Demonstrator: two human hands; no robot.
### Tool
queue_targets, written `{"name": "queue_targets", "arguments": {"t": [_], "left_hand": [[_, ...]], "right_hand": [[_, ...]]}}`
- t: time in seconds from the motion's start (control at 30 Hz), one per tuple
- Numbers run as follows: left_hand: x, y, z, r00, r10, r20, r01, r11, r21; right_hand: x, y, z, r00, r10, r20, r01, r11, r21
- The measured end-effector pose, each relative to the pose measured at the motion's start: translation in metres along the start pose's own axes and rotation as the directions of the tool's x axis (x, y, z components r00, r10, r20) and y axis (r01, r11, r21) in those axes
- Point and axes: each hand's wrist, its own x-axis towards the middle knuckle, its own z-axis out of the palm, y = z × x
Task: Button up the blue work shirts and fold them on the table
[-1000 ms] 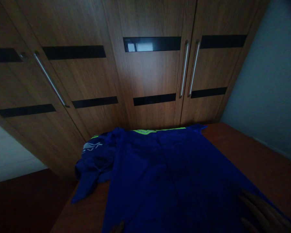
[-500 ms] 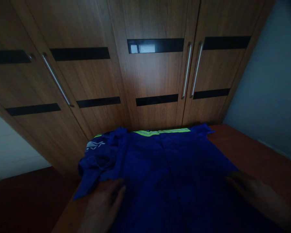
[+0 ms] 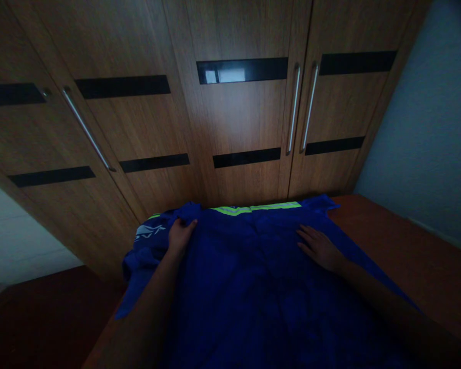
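A dark blue work garment with yellow-green and silver reflective strips lies spread out in front of me. Its left part, bearing pale lettering, is bunched up in folds. My left hand rests on the cloth beside those folds, thumb and forefinger apart; the other fingers are partly hidden. On the garment's right half, my right hand lies flat, palm down, fingers spread. Neither hand visibly lifts the fabric.
The garment lies on a reddish-brown surface. A wooden wardrobe with metal handles and black strips rises right behind it. On the right is a bluish wall; a pale surface shows at left.
Both hands have moved forward over the garment, away from me. The right hand has also shifted left and now lies on the cloth. The garment looks nearly unchanged.
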Motion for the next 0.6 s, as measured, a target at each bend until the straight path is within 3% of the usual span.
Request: {"name": "queue_targets", "arguments": {"t": [0.23, 0.4, 0.6], "left_hand": [[-0.004, -0.005, -0.016, 0.99, -0.039, 0.138, 0.055, 0.992, -0.112], [-0.011, -0.013, -0.028, 0.952, -0.078, 0.296, 0.148, 0.964, -0.221], [-0.006, -0.002, -0.022, 0.95, -0.077, 0.304, 0.193, 0.908, -0.372]], "right_hand": [[-0.039, 0.003, -0.007, 0.998, -0.066, -0.006, 0.067, 0.997, 0.025], [-0.068, -0.002, -0.016, 0.997, -0.069, 0.019, 0.069, 0.997, 0.029], [-0.082, -0.008, -0.023, 0.999, -0.036, 0.007, 0.036, 0.998, 0.043]]}}
